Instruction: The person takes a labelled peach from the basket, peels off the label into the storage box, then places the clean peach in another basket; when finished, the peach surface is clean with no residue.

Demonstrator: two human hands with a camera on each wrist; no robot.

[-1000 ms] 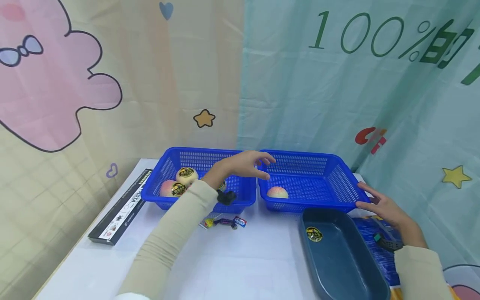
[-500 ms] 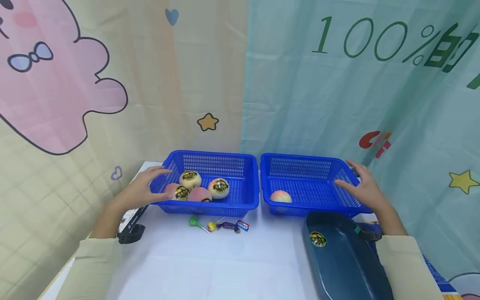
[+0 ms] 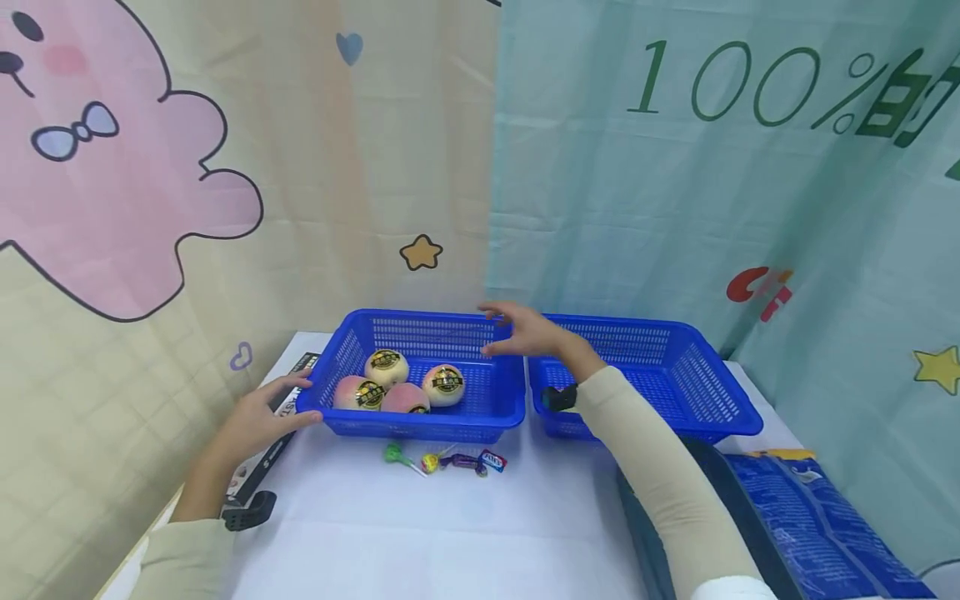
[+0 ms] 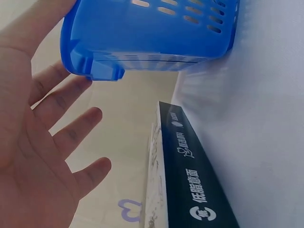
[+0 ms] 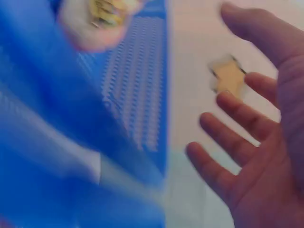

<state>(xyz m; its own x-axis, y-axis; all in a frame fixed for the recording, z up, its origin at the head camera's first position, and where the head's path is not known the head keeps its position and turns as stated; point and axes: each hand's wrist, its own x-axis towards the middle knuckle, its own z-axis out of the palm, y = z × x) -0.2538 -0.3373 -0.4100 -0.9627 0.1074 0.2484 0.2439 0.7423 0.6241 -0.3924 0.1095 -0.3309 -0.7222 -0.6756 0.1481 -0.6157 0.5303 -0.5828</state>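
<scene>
The left hand (image 3: 258,417) and right hand (image 3: 525,331), both spread and holding nothing, flanked the fruit-filled blue basket (image 3: 420,379) on the table; an uneven lift could probably tip it.

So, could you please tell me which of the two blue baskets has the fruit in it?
The left basket; the right basket shows none.

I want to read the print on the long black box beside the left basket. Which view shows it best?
The left wrist view: the black box fills the lower frame, its white print sharp. The head view shows only a sliver behind the left hand. The right wrist view misses it.
</scene>
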